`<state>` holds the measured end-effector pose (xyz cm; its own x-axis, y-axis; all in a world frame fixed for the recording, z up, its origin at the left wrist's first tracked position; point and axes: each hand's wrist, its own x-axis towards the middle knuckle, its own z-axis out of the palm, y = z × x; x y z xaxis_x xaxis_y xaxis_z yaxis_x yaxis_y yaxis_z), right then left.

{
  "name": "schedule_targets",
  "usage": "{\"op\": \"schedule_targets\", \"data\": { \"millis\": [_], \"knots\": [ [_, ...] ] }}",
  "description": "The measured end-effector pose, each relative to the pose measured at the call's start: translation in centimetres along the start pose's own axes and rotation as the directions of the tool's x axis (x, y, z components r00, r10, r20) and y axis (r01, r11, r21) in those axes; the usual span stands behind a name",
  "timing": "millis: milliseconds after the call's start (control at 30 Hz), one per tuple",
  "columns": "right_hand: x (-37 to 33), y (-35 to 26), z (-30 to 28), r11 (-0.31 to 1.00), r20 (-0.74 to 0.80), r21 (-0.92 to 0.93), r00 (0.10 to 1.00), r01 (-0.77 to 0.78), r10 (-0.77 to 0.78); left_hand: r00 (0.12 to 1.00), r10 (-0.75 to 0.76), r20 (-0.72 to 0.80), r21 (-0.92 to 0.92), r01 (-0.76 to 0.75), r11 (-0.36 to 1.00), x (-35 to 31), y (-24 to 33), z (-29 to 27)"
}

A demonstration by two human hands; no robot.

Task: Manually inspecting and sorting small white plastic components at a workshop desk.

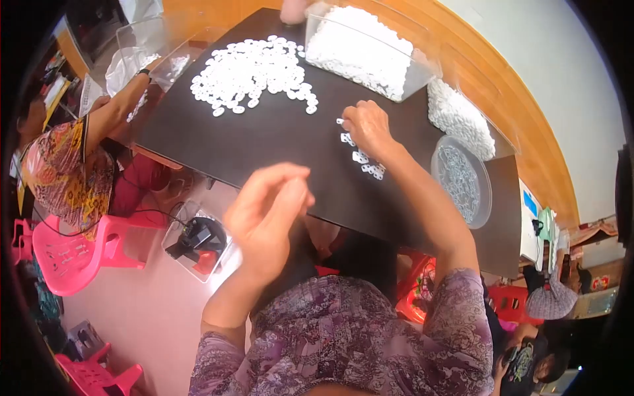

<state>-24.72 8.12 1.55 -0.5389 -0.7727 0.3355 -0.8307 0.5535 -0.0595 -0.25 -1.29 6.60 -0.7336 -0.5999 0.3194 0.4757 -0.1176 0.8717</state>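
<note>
My left hand (264, 221) is raised at the table's near edge, its thumb and fingers drawn together; whatever they may hold is too small to see. Over the dark table (264, 142), my right hand (367, 125) has its fingers curled down at a line of small white plastic pieces (360, 157). Its fingertips partly hide what they touch. A broad pile of white oval plastic pieces (254, 69) is spread beyond my hands, toward the far left.
At the back stands a clear bin (317, 56) heaped with small white pieces, and right of it another white heap (462, 119). A round tub (485, 204) of small metal parts sits at the right. Another person (72, 171) works at the left, near a pink chair (66, 254).
</note>
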Motion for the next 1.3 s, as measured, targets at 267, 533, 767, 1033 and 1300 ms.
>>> {"op": "schedule_targets", "data": {
  "millis": [267, 533, 767, 1033, 1300],
  "knots": [
    [0.9, 0.7, 0.4, 1.000, 0.047, 0.006, 0.998, 0.028, -0.029, 0.962, 0.236, 0.136, 0.772, -0.253, 0.583, 9.0, -8.5, -1.5],
    [0.4, -0.2, 0.1, 0.992, -0.025, 0.106, 0.998, -0.062, 0.065, 0.943, 0.147, 0.299, 0.938, -0.319, 0.136, 13.8, -13.7, 1.5],
    [0.3, 0.5, 0.5, 0.984, -0.026, 0.172, 0.999, -0.035, 0.040, 0.943, 0.164, 0.288, 0.930, -0.317, 0.186, 13.2, -13.9, 1.0],
    [1.2, -0.5, 1.0, 0.989, 0.028, 0.143, 0.999, 0.024, -0.028, 0.906, 0.178, 0.385, 0.859, -0.422, 0.289, 11.7, -13.9, 1.8],
    [0.4, -1.7, 0.8, 0.984, -0.054, 0.175, 0.998, 0.031, -0.021, 0.846, 0.065, 0.529, 0.833, -0.532, 0.148, 13.1, -14.2, 1.0]
  ]
}}
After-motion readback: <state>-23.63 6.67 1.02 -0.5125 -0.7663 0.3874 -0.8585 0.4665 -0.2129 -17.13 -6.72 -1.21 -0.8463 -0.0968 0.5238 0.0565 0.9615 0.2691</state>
